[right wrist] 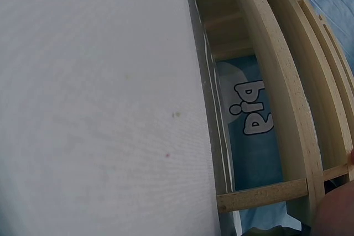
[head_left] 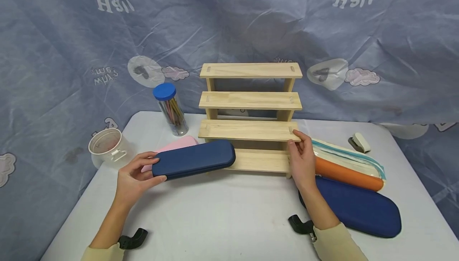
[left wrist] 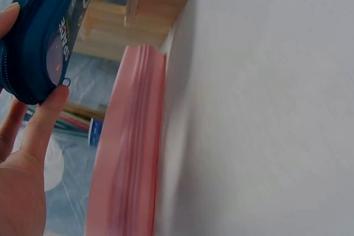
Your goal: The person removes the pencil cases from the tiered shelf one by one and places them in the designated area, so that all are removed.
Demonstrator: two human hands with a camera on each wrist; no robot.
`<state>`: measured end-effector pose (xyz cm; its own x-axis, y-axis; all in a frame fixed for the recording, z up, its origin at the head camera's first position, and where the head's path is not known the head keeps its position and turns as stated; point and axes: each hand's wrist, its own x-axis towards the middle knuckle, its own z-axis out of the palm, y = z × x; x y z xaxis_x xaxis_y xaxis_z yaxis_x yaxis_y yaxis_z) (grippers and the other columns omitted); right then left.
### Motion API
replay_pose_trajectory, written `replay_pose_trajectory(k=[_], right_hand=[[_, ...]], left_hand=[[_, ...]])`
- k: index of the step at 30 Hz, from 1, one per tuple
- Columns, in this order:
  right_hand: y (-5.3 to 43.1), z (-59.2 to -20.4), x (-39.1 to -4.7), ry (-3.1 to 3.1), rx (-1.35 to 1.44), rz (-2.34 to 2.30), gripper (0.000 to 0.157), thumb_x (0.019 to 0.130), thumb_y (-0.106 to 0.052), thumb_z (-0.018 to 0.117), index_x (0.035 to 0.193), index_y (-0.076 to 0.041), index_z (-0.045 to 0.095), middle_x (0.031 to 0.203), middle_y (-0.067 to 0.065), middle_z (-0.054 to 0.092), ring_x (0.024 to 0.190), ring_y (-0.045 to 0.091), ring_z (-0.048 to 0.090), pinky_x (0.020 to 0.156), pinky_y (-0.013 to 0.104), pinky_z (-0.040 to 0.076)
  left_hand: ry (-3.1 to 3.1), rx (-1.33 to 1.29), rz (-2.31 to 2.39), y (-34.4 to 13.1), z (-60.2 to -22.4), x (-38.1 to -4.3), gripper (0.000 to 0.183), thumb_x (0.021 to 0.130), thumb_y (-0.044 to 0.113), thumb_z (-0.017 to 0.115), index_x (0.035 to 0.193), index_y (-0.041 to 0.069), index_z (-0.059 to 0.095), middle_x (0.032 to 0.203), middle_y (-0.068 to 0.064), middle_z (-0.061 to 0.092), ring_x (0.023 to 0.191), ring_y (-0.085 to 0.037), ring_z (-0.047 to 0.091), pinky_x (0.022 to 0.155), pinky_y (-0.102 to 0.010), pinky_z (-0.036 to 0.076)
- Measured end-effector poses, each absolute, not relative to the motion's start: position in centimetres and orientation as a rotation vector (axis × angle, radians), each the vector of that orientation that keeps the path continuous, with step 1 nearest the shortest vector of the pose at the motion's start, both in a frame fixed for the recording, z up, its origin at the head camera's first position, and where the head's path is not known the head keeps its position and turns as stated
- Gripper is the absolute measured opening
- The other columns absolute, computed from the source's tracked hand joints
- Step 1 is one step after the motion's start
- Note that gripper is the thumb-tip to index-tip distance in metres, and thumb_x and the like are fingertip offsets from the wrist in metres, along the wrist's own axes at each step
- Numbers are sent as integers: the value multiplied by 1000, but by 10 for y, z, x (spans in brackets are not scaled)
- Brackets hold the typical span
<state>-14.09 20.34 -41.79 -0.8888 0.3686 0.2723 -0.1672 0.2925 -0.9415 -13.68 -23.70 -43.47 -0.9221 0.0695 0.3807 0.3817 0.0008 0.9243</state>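
My left hand (head_left: 134, 175) grips a dark blue zippered pencil case (head_left: 193, 159) by its left end, fingers on top and thumb at the near edge. The case is held above the table, its right end overlapping the lowest step in the head view. Printed lettering shows on its other face in the left wrist view. My right hand (head_left: 303, 161) pinches the right end of the second-lowest step of a four-step wooden display shelf (head_left: 251, 130). In the right wrist view only a little of that hand (right wrist: 337, 211) shows, beside the shelf.
Behind the held case lies a pink case (head_left: 179, 143). A blue-lidded jar of pencils (head_left: 172, 109) and a white cup (head_left: 107, 145) stand left. To the right are an orange-and-clear pouch (head_left: 348, 169), another dark blue case (head_left: 358, 209) and a small stapler (head_left: 359, 143).
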Motion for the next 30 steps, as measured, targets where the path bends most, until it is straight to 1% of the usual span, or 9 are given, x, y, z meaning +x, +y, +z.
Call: replay_pose_trajectory(k=[2,8,11,12,16,19,21,26,30], right_hand=[[203,-417,-141,-2123,-172,1629,39,101,-20,52,138,-9,48,96,15,60,87,24,52,64,20,40],[202,-416,-141,-2111,-176,1636,39,101,-19,51,138,-8,47,99,15,61,92,31,53,66,20,40],[202,-416,-141,-2116,-188,1634,39,101,-19,51,138,-8,47,96,16,60,91,33,52,65,20,40],[201,-416,-141,-2118,-190,1632,39,101,-19,51,138,-8,47,98,14,60,92,33,52,65,20,40],[200,-415,-141,-2126,-190,1629,39,101,-19,51,138,-8,47,98,18,60,90,30,52,65,20,39],[200,-414,-141,-2129,-189,1622,39,101,-19,51,138,-8,48,93,20,58,87,30,51,63,21,39],[201,-414,-141,-2126,-187,1620,39,101,-19,51,138,-8,48,97,17,60,89,29,52,64,20,39],[202,-415,-141,-2127,-195,1611,39,101,-19,51,138,-9,48,99,15,61,89,26,53,65,19,39],[202,-415,-141,-2138,-201,1601,39,101,-20,51,138,-9,48,90,17,58,82,25,51,62,20,38]], left_hand=[[-2045,-457,-2009,-241,-436,-132,54,56,-24,81,107,-18,63,123,-30,50,106,-31,60,82,-36,53],[-2059,-377,-1950,-253,-439,-121,51,58,-24,80,106,-18,63,123,-30,50,109,-27,59,84,-30,53],[-2061,-335,-1947,-259,-441,-116,52,58,-24,79,106,-19,62,124,-30,50,111,-27,58,84,-28,52],[-2053,-321,-1960,-261,-441,-114,52,58,-25,79,106,-19,62,124,-30,49,111,-27,57,84,-29,52],[-2017,-251,-1996,-269,-444,-106,56,55,-29,77,108,-22,59,125,-32,48,111,-28,58,82,-33,53],[-1977,-206,-2024,-274,-444,-100,58,53,-32,75,108,-24,57,125,-34,47,110,-30,58,81,-36,53],[-1973,-175,-2016,-276,-444,-98,59,53,-33,75,109,-24,58,126,-34,47,110,-30,58,81,-36,53],[-1973,-141,-1990,-282,-445,-95,58,54,-32,75,110,-24,58,125,-33,48,110,-30,58,80,-34,53],[-1942,-140,-2001,-287,-447,-91,58,55,-32,74,110,-25,56,125,-32,48,107,-29,60,80,-33,53]])
